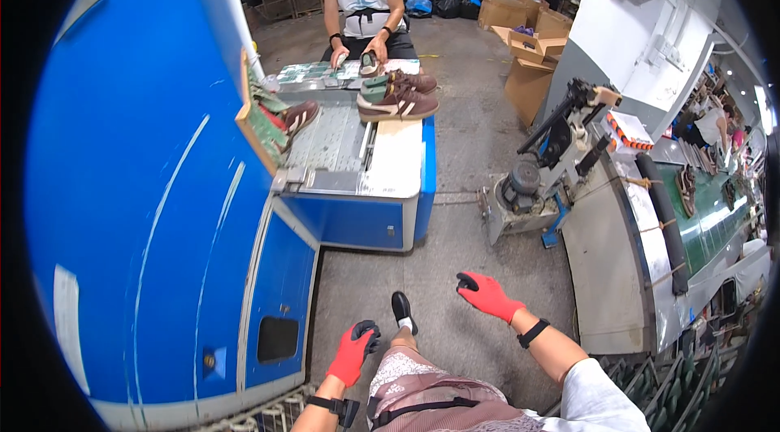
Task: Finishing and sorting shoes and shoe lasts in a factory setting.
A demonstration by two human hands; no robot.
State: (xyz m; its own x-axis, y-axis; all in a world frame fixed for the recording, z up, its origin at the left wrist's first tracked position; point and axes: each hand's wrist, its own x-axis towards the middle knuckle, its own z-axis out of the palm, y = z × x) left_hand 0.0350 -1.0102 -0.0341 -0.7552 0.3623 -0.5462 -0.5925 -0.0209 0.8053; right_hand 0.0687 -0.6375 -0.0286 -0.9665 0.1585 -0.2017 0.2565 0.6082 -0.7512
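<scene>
My left hand (353,353), in a red glove with black fingers, hangs low beside the blue machine, its fingers curled in and nothing seen in them. My right hand (491,297), gloved the same way, is held out over the floor with loosely bent fingers, thumb a little apart, touching nothing. Ahead, brown shoes (398,104) with pale soles stand on the end of the blue machine's bench (396,168). Another brown shoe (299,117) lies at the machine's opening. Behind the bench, a co-worker (362,1) in a white sleeveless top handles a shoe (370,64).
The tall blue machine housing (162,188) fills the left. To the right stand a wheeled machine with a motor (522,180) and a green conveyor (707,221) carrying shoes. Cardboard boxes (528,82) and dark bags (447,3) sit farther back. Rack bars (678,387) are at lower right.
</scene>
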